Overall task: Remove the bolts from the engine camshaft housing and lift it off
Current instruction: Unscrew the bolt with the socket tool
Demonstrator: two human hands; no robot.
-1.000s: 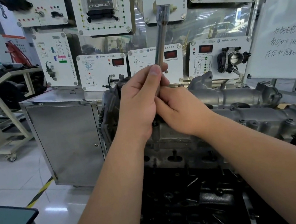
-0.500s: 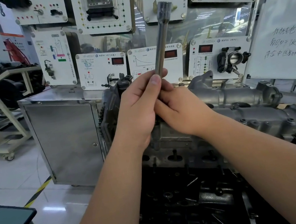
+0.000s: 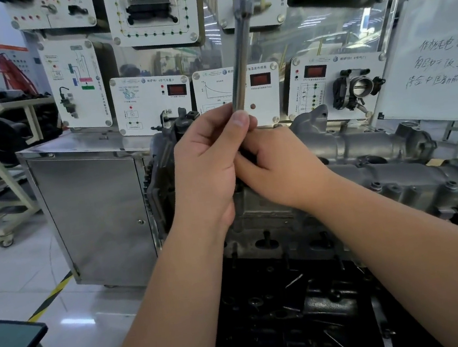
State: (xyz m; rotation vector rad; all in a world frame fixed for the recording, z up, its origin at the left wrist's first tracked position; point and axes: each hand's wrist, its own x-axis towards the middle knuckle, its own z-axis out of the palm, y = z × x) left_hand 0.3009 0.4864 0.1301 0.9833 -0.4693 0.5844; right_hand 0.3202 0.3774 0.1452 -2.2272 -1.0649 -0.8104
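Above the camshaft housing (image 3: 414, 178), centre scene, our left hand (image 3: 207, 170) grips the upright socket extension (image 3: 240, 55); our right hand (image 3: 279, 166) curls around its hidden base. We judge unbolting underway; next, keep turning squarely.

Two hands, left hand (image 3: 206, 167) and right hand (image 3: 282, 166), one socket extension bar (image 3: 240, 55), one camshaft housing (image 3: 397, 174).

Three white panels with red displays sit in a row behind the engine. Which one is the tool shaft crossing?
The middle panel, the one with a curve graph printed on it. The tool shaft held by the left hand rises across its right half; the left panel and the right panel stand clear.
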